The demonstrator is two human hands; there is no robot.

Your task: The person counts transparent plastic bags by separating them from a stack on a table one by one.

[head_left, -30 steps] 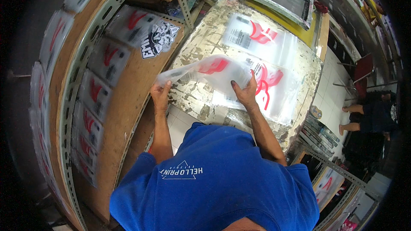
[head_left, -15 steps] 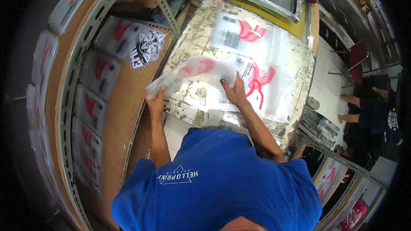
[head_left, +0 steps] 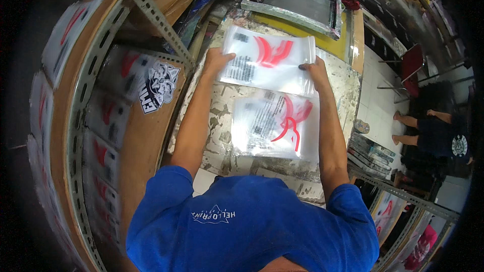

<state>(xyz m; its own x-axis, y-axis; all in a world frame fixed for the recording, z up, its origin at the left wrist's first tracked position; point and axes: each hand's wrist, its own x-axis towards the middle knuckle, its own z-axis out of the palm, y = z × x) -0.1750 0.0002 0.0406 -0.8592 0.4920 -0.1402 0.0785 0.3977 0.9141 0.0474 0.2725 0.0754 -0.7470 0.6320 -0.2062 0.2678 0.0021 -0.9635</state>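
Observation:
A clear plastic bag (head_left: pixel 297 60) printed with a red shape and dark lettering spans the far half of the worktable, over the spot of the far bags. My left hand (head_left: pixel 218 61) is closed on its left edge, thumb on top. At its right edge, my right hand (head_left: pixel 315 73) pinches it with a dark-stained thumb. Whether it touches bags beneath, I cannot tell. Nearer to me, similar printed clear bags (head_left: pixel 257 133) lie on the worktable (head_left: pixel 214 116), slightly askew.
A framed printing screen (head_left: pixel 302 2) rests at the table's far end above a yellow board (head_left: pixel 275 22). Shelves (head_left: pixel 138 146) with rows of printed bags stand at left, edged by a perforated metal post (head_left: pixel 151 15). Another person (head_left: pixel 443 133) is at far right, near a red chair (head_left: pixel 411 63).
Both hands have moved away from me, carrying the bag from above the near bags to the far ones. The bag, bent and blurred before, now lies flatter between my hands.

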